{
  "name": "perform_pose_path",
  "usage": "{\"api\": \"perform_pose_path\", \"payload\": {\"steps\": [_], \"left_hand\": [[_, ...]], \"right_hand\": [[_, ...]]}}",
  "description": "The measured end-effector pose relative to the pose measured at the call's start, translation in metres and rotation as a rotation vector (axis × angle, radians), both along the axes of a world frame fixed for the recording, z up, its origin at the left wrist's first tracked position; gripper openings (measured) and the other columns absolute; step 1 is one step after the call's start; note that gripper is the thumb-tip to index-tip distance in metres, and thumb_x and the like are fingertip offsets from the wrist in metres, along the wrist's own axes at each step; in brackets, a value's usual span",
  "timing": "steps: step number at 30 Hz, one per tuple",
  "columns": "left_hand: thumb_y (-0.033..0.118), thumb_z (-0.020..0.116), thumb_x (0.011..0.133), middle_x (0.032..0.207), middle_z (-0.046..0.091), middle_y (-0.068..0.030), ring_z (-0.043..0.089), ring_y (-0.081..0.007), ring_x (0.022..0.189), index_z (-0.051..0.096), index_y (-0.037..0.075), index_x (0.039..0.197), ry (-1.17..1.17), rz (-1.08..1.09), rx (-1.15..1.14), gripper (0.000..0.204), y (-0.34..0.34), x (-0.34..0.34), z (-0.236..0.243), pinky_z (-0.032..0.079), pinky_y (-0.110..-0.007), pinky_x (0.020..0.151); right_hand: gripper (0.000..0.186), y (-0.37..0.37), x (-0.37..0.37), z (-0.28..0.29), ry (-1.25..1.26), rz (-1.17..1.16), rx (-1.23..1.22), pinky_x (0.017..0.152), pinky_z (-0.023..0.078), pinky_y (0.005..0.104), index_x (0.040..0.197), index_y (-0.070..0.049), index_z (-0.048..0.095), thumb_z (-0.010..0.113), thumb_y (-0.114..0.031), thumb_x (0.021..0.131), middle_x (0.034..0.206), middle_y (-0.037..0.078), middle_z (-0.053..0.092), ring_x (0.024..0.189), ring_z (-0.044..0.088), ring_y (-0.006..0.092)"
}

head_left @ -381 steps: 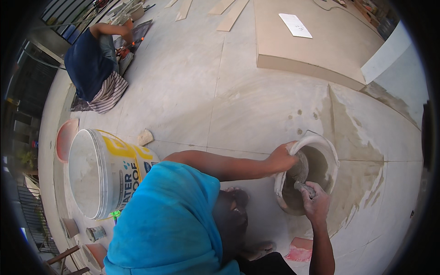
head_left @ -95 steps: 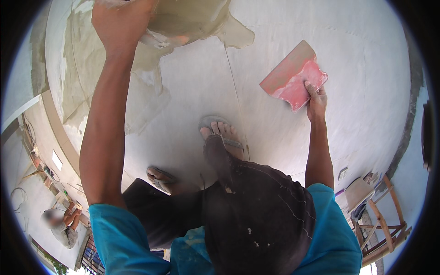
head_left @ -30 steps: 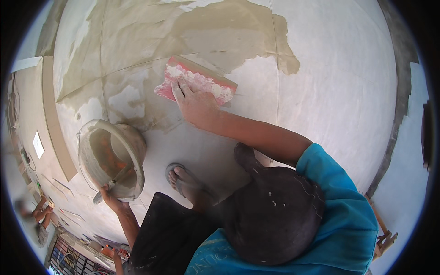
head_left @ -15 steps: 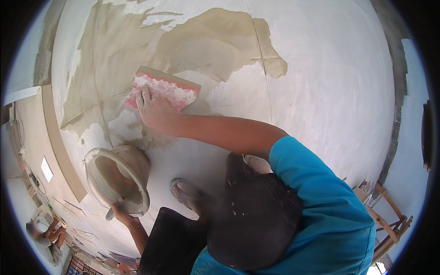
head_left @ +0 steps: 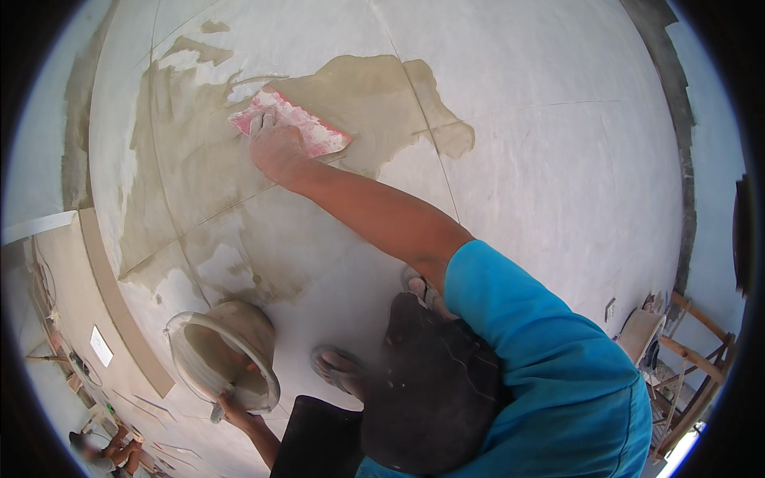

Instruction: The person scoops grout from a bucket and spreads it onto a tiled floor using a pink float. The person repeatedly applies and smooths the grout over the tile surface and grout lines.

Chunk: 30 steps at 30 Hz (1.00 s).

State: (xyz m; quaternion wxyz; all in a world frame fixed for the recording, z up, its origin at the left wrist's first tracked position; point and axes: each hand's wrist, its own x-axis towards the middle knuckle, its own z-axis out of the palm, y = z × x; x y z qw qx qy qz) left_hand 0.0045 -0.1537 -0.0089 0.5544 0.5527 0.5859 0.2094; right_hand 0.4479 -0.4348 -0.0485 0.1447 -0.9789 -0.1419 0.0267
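Note:
My right hand (head_left: 279,150) grips a flat pink grout spreader (head_left: 319,135) caked with white residue, its fingers lying over the top face. The spreader presses against wet, greenish-grey grout (head_left: 358,88) smeared across large pale tiles (head_left: 534,159) and their thin joints. Lower left, my left hand (head_left: 235,406) is closed on the rim of a grout-coated bucket (head_left: 259,327), which leans with its mouth toward me. Grey slurry coats the bucket's inside, and something reddish shows within. The left fingers are partly hidden by the rim.
My sandalled foot (head_left: 339,368) stands on the tiles right of the bucket. A long brown strip (head_left: 119,295) runs along the left edge. Wooden framework (head_left: 701,366) stands at far right. Another person (head_left: 111,454) sits at the lower left.
My right hand and the spreader have moved away from the bucket, farther over the smeared grout. The view has shifted, and my left hand stays at the bucket rim.

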Motion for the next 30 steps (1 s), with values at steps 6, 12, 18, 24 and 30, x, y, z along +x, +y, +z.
{"api": "perform_pose_path", "payload": {"steps": [6,12,18,24,30], "left_hand": [[0.029,0.068,0.084,0.122,0.056,-0.0201,0.058,-0.031,0.106,0.054,-0.006,0.124,0.031,-0.029,0.054,0.055,0.008,-0.011,0.0,0.049,-0.044,0.092],[0.033,0.067,0.084,0.13,0.053,-0.019,0.055,-0.0319,0.115,0.056,-0.003,0.126,0.094,-0.029,0.135,0.057,0.011,-0.004,0.006,0.048,-0.046,0.095],[0.039,0.064,0.084,0.134,0.049,-0.0206,0.052,-0.0345,0.119,0.049,-0.001,0.134,0.115,-0.077,0.224,0.066,-0.025,0.018,0.029,0.046,-0.049,0.097],[0.037,0.06,0.089,0.134,0.047,-0.0193,0.048,-0.0331,0.124,0.046,-0.001,0.134,0.113,-0.091,0.216,0.06,-0.02,0.013,0.025,0.042,-0.048,0.102],[0.048,0.061,0.088,0.136,0.044,-0.022,0.049,-0.0345,0.122,0.044,-0.001,0.137,0.135,-0.148,0.3,0.071,-0.005,0.005,0.024,0.044,-0.05,0.099]], "right_hand": [[0.059,-0.001,-0.075,0.012,-0.161,0.207,0.009,0.07,0.059,0.0396,0.133,0.017,0.04,0.057,-0.013,0.084,0.136,0.036,0.043,0.092,0.066,0.0337],[0.063,0.022,-0.089,0.013,0.02,0.342,-0.097,0.071,0.059,0.0401,0.137,0.017,0.036,0.054,-0.016,0.087,0.143,0.039,0.035,0.116,0.056,0.0383],[0.063,0.044,0.015,-0.014,-0.013,0.092,-0.073,0.07,0.059,0.0407,0.135,0.018,0.04,0.058,-0.018,0.087,0.143,0.038,0.036,0.133,0.04,0.0469],[0.065,0.045,0.082,-0.032,-0.068,-0.213,0.018,0.072,0.058,0.0429,0.134,0.017,0.042,0.061,-0.021,0.086,0.144,0.035,0.037,0.134,0.037,0.0493],[0.066,0.017,0.105,-0.018,-0.037,-0.377,0.059,0.075,0.057,0.0412,0.135,0.014,0.043,0.064,-0.024,0.085,0.144,0.035,0.036,0.134,0.04,0.0443]]}}
